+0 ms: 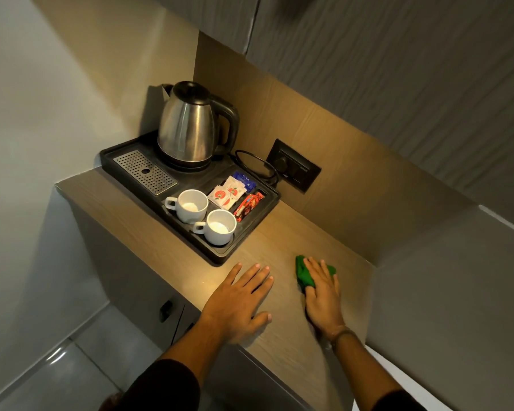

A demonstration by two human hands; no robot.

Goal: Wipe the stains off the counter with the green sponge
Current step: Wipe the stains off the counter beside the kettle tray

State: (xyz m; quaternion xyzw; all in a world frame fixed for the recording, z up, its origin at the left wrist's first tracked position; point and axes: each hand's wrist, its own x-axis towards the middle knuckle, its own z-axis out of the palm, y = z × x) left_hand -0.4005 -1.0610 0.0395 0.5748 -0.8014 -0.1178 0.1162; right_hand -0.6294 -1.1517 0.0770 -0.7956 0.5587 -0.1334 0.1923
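Observation:
The green sponge [304, 272] lies on the wood-grain counter [282, 244] to the right of the tray. My right hand [322, 295] presses flat on top of it, and green shows past my fingers on the left and far side. My left hand [239, 298] rests flat on the counter, fingers spread, near the front edge and just in front of the tray's corner. It holds nothing. No stain stands out on the lit counter surface.
A black tray [244, 247] at the counter's left holds a steel kettle [190, 126], two white cups [218, 226], sachets [227, 192] and a metal drip grid [146, 172]. A wall socket [294, 166] with the kettle's cord sits on the back panel. A wall closes the right side.

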